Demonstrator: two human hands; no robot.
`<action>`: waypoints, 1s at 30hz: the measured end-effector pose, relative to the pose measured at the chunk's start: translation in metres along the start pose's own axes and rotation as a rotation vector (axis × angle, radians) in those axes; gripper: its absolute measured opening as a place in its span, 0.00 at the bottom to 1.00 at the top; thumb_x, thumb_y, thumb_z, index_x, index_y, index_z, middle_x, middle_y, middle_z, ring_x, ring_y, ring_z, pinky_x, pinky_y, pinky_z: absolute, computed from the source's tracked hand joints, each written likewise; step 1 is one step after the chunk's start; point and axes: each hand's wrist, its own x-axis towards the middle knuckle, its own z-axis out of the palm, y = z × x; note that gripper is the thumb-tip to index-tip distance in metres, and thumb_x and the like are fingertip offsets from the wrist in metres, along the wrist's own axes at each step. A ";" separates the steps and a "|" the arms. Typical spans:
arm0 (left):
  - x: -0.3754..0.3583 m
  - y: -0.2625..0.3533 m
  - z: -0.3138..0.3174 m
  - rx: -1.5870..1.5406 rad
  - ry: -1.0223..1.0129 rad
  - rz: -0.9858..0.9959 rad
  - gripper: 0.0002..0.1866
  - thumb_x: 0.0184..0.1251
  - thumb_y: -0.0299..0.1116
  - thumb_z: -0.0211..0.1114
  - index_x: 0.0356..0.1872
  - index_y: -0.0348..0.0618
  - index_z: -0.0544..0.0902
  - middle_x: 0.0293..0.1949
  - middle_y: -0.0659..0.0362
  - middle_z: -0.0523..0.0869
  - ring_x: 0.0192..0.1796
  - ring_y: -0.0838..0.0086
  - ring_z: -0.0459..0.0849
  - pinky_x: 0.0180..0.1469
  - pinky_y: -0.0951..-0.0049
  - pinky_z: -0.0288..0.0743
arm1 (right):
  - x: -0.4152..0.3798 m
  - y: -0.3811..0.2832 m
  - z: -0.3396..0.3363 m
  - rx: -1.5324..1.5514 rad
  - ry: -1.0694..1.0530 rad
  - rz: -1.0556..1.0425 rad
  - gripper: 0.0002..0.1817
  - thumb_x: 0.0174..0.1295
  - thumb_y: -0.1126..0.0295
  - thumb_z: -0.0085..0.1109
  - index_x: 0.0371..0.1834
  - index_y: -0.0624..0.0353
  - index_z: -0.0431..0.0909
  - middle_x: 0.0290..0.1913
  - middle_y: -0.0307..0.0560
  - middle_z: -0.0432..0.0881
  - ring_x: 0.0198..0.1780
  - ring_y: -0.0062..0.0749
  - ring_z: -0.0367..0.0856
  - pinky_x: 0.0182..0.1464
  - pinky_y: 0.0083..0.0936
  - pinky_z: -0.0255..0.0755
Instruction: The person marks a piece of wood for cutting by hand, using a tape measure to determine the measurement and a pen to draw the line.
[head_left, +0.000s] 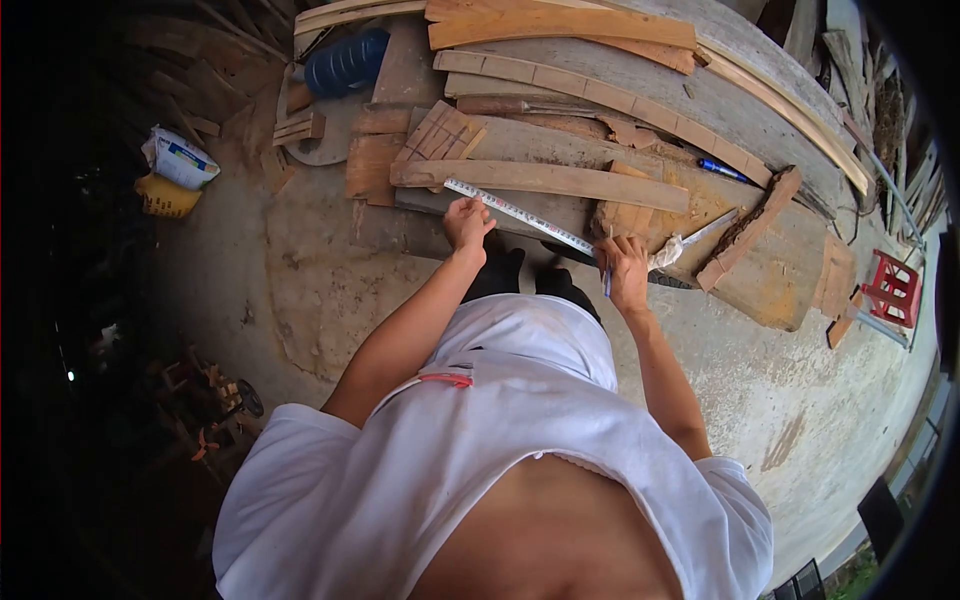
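A white measuring tape (530, 218) is stretched slantwise between my two hands, over the near edge of the wood-covered bench. My left hand (467, 224) pinches it near its upper left end. At its lower right end my right hand (625, 268) is closed round the tape's end, with a thin blue item (607, 284) sticking down from the fingers; the tape's case is hidden. A long light wooden strip (560, 180) lies just beyond the tape. Right of my right hand rests a blade (710, 226) with a white-wrapped handle (666, 252).
Curved wooden pieces (620, 105) and a marked wood block (440, 135) lie farther back. A blue pen (722, 170) is beside a rough bark strip (750, 228). A blue bottle (347, 63) stands back left, a red stool (890, 290) far right, bags (180, 162) far left.
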 end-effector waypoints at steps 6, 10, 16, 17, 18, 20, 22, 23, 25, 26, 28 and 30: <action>0.023 0.034 -0.033 0.068 0.140 0.255 0.09 0.73 0.28 0.63 0.49 0.41 0.74 0.35 0.60 0.83 0.33 0.78 0.84 0.27 0.80 0.81 | 0.013 -0.064 0.030 0.117 -0.003 0.064 0.04 0.60 0.68 0.58 0.34 0.55 0.81 0.33 0.47 0.78 0.40 0.47 0.76 0.43 0.40 0.67; 0.070 0.051 -0.061 0.335 0.102 0.614 0.22 0.69 0.26 0.65 0.60 0.44 0.68 0.33 0.58 0.83 0.34 0.69 0.85 0.38 0.63 0.78 | 0.014 -0.112 0.073 0.202 -0.004 0.131 0.04 0.60 0.70 0.60 0.35 0.57 0.80 0.33 0.48 0.79 0.39 0.49 0.78 0.43 0.42 0.75; 0.110 0.086 -0.089 0.841 -0.223 0.943 0.39 0.63 0.26 0.69 0.74 0.48 0.62 0.33 0.59 0.85 0.37 0.64 0.84 0.44 0.59 0.77 | -0.004 -0.182 0.142 0.211 -0.046 0.251 0.04 0.60 0.70 0.62 0.35 0.57 0.79 0.33 0.50 0.80 0.40 0.49 0.80 0.42 0.44 0.76; 0.121 0.085 -0.091 0.776 -0.317 0.986 0.39 0.62 0.28 0.69 0.75 0.49 0.62 0.33 0.59 0.85 0.39 0.60 0.85 0.46 0.56 0.76 | -0.007 -0.194 0.151 0.215 -0.041 0.276 0.05 0.59 0.71 0.61 0.35 0.58 0.78 0.33 0.51 0.80 0.40 0.50 0.81 0.43 0.44 0.76; 0.130 0.085 -0.091 0.773 -0.329 0.983 0.39 0.62 0.28 0.69 0.75 0.49 0.62 0.33 0.59 0.85 0.39 0.60 0.85 0.46 0.56 0.76 | -0.008 -0.204 0.159 0.208 -0.040 0.286 0.05 0.59 0.71 0.61 0.35 0.58 0.78 0.33 0.51 0.80 0.40 0.50 0.81 0.43 0.44 0.76; 0.134 0.091 -0.091 0.986 -0.347 1.050 0.40 0.63 0.29 0.68 0.76 0.49 0.60 0.31 0.60 0.85 0.40 0.60 0.84 0.47 0.56 0.76 | -0.014 -0.226 0.173 0.228 0.016 0.384 0.05 0.59 0.70 0.61 0.35 0.58 0.78 0.33 0.51 0.81 0.40 0.51 0.81 0.43 0.45 0.76; 0.125 0.101 -0.094 1.082 -0.406 0.986 0.40 0.63 0.31 0.69 0.76 0.49 0.61 0.40 0.56 0.84 0.46 0.58 0.82 0.50 0.55 0.75 | -0.018 -0.245 0.181 0.265 0.063 0.443 0.05 0.60 0.70 0.61 0.35 0.59 0.77 0.33 0.53 0.82 0.38 0.52 0.82 0.42 0.45 0.76; 0.128 0.101 -0.094 1.136 -0.396 1.106 0.38 0.62 0.32 0.69 0.74 0.48 0.65 0.46 0.55 0.82 0.50 0.58 0.80 0.52 0.56 0.75 | -0.019 -0.252 0.182 0.297 0.101 0.477 0.05 0.60 0.70 0.60 0.35 0.60 0.77 0.33 0.54 0.82 0.36 0.53 0.82 0.41 0.45 0.76; 0.133 0.106 -0.093 1.200 -0.479 1.178 0.31 0.63 0.35 0.70 0.68 0.43 0.74 0.60 0.53 0.74 0.58 0.57 0.73 0.57 0.55 0.73 | -0.021 -0.260 0.184 0.341 0.182 0.514 0.06 0.61 0.71 0.59 0.35 0.62 0.76 0.32 0.58 0.82 0.32 0.56 0.83 0.37 0.42 0.76; 0.134 0.106 -0.093 1.192 -0.497 1.190 0.31 0.63 0.35 0.70 0.68 0.43 0.74 0.60 0.53 0.74 0.58 0.57 0.73 0.57 0.55 0.73 | -0.022 -0.263 0.185 0.330 0.197 0.523 0.06 0.61 0.71 0.59 0.35 0.62 0.76 0.32 0.58 0.82 0.32 0.56 0.83 0.37 0.42 0.76; 0.139 0.102 -0.096 1.190 -0.483 1.339 0.28 0.64 0.34 0.69 0.66 0.41 0.76 0.63 0.53 0.73 0.63 0.57 0.71 0.64 0.56 0.70 | -0.022 -0.271 0.189 0.531 0.192 0.722 0.06 0.62 0.71 0.58 0.35 0.63 0.76 0.31 0.60 0.81 0.32 0.56 0.83 0.37 0.39 0.75; 0.147 0.094 -0.099 1.182 -0.496 1.407 0.28 0.66 0.37 0.68 0.66 0.39 0.75 0.69 0.53 0.70 0.70 0.56 0.67 0.71 0.55 0.65 | -0.025 -0.276 0.190 0.567 0.229 0.732 0.07 0.62 0.71 0.57 0.35 0.64 0.76 0.29 0.62 0.80 0.31 0.56 0.82 0.36 0.38 0.74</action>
